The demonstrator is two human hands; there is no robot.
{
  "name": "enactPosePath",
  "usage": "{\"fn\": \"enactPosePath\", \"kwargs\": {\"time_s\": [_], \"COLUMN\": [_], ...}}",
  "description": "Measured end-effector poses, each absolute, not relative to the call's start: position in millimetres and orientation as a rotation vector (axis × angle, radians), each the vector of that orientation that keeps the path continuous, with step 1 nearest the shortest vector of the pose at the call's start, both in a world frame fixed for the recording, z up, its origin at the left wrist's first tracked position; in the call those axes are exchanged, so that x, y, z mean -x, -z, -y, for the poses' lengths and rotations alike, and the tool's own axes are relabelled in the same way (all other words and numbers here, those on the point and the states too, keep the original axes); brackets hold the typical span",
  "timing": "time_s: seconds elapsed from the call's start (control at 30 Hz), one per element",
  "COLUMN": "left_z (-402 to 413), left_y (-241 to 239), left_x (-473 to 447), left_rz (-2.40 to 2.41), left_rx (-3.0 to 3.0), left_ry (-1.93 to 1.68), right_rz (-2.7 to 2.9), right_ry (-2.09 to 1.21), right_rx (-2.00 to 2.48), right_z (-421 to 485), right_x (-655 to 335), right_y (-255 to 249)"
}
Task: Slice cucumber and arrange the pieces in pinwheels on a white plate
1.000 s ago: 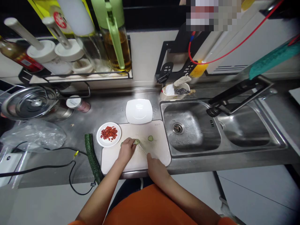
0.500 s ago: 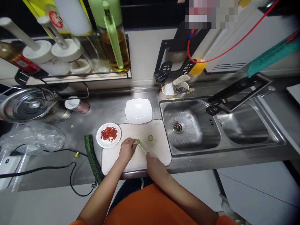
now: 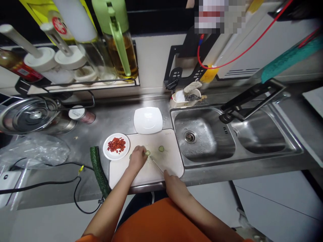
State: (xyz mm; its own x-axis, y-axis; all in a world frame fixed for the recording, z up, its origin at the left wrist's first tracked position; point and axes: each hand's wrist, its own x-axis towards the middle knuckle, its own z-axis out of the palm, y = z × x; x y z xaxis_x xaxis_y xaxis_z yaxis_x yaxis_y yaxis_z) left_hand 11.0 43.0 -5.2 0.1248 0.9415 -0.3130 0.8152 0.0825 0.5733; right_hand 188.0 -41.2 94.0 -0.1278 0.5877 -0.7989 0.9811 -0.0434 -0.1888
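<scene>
My left hand (image 3: pixel 138 157) is closed around a piece of cucumber (image 3: pixel 147 153), whose pale cut end faces right; most of the piece is hidden under the fingers. My right hand (image 3: pixel 174 184) grips the handle of a knife (image 3: pixel 157 166). Its thin blade points up and left, with the tip close to the cucumber's cut end. Both hands are over a pale cutting board (image 3: pixel 171 164). A single cucumber slice (image 3: pixel 161 148) lies flat on the board, right of the held piece.
A white plate of chopped red pieces (image 3: pixel 116 145) overlaps the board's upper left corner. Behind the board sits a white square plate (image 3: pixel 148 120). A long cucumber (image 3: pixel 98 169) lies to the left, near a black cable (image 3: pixel 45 182). The steel sink (image 3: pixel 207 134) borders the board's right side.
My right hand has drawn the knife back down and to the right, away from the cucumber. My left hand stays on the cucumber piece. The view has shifted slightly.
</scene>
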Motion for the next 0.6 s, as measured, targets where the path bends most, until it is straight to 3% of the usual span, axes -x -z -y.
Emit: {"fn": "enactPosePath", "kwargs": {"time_s": [0.6], "left_z": [5.4], "left_y": [-0.9], "left_x": [44.7], "left_rz": [-2.087], "left_rx": [-1.29], "left_ry": [-0.536], "right_rz": [-1.757], "right_ry": [1.04], "right_rx": [-1.644], "right_z": [46.2], "right_x": [-200.1], "right_y": [-90.4]}}
